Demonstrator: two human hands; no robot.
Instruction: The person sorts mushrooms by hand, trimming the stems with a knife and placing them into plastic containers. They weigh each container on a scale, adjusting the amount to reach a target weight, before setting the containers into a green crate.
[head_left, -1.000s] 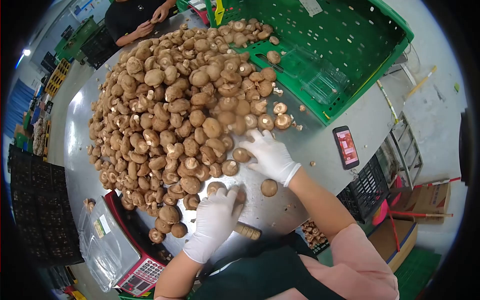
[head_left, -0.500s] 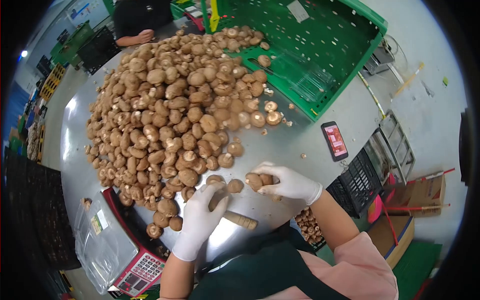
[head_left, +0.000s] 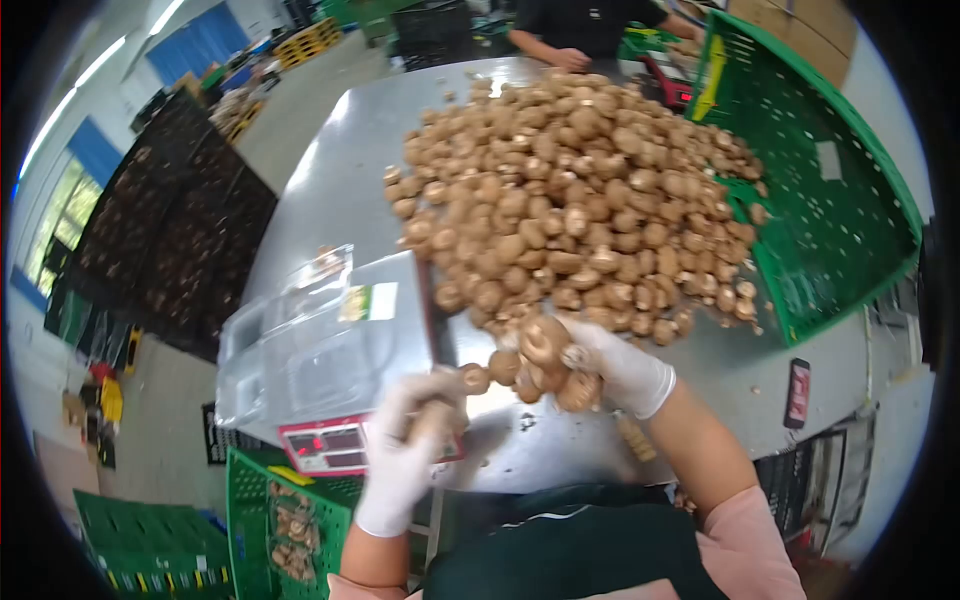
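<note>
My right hand (head_left: pixel 625 368), in a white glove, is closed on a few brown mushrooms (head_left: pixel 548 348) and holds them above the near edge of the steel table (head_left: pixel 340 170). My left hand (head_left: pixel 405 445), also gloved and motion-blurred, grips one mushroom (head_left: pixel 433 413) right beside the scale (head_left: pixel 330 447). A clear plastic tray (head_left: pixel 320 340) with a label sits on the scale, just left of both hands. The big mushroom pile (head_left: pixel 580 190) lies beyond my hands.
A tipped green crate (head_left: pixel 835 210) borders the pile on the right. A phone (head_left: pixel 798 392) and a wooden handle (head_left: pixel 636 438) lie near the table edge. Black crates (head_left: pixel 170 240) are stacked left, a green crate with mushrooms (head_left: pixel 285 520) stands below. Another person (head_left: pixel 590 25) works opposite.
My view has swung left toward the scale. Both hands have lifted off the table with mushrooms and moved toward the clear tray; the right hand now holds more of them.
</note>
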